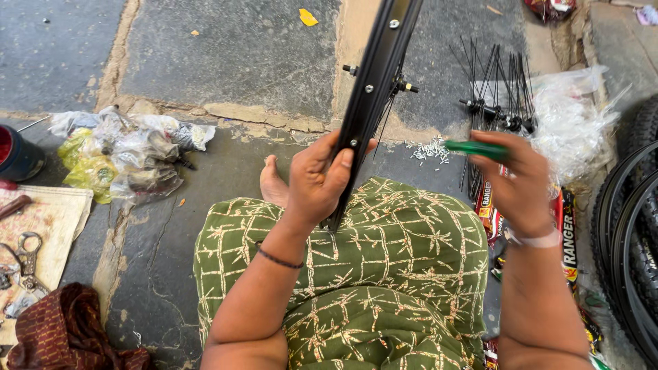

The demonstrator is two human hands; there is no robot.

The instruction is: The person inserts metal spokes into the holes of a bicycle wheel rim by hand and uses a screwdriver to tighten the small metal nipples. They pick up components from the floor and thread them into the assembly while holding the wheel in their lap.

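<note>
A black bicycle wheel rim (pixel 375 82) stands on edge over my lap, running up out of the top of the view. My left hand (pixel 319 179) is wrapped around its lower part. Thin spokes and a hub (pixel 404 87) show just behind the rim. My right hand (pixel 519 181) holds a green-handled tool (pixel 476 148) to the right of the rim, apart from it. My knees are covered by green patterned cloth (pixel 384 274), and a bare foot (pixel 273 185) shows left of the rim.
A bundle of black spokes (pixel 495 96) and small metal nipples (pixel 430 149) lie on the stone floor ahead right. Clear plastic bags (pixel 572 123), tyres (pixel 634 240) at right. Crumpled bags (pixel 123 154), a dark tin (pixel 17 154), tools on a mat (pixel 31 247) at left.
</note>
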